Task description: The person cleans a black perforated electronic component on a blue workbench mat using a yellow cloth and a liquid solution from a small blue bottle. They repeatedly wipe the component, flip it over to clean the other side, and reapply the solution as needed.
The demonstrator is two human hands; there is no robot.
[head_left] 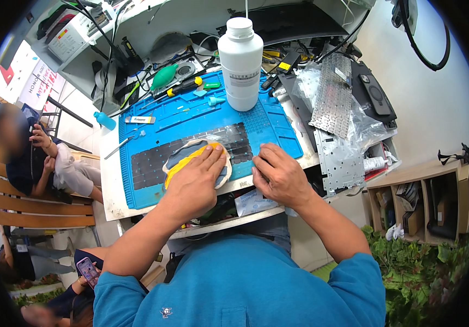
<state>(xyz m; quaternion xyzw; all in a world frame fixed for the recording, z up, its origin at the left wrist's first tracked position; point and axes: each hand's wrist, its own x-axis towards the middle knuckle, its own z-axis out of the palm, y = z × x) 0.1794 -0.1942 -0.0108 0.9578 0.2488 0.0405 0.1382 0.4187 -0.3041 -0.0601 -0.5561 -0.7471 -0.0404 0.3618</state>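
Note:
My left hand [194, 177] lies flat, fingers stretched out, on a folded yellow, grey and white cloth [175, 158]. Beneath the cloth is a dark laptop keyboard [146, 162], lying lengthwise on a blue work mat [163, 132]. A crinkled, shiny patch shows on the keyboard just beyond the cloth. At the keyboard's right end my right hand [279, 174] is closed with its fingers curled in; whether something small sits between them is hidden. A tall white plastic bottle [240, 73] stands upright on the mat's far side.
Beyond the keyboard lie a yellow-black screwdriver [186, 85], a green blower bulb [164, 77] and a small blue bottle [104, 120]. Metal laptop plates [332, 101] and plastic wrap are piled on the right. An open drawer [229, 217] sits below the table edge. Seated people are on the left.

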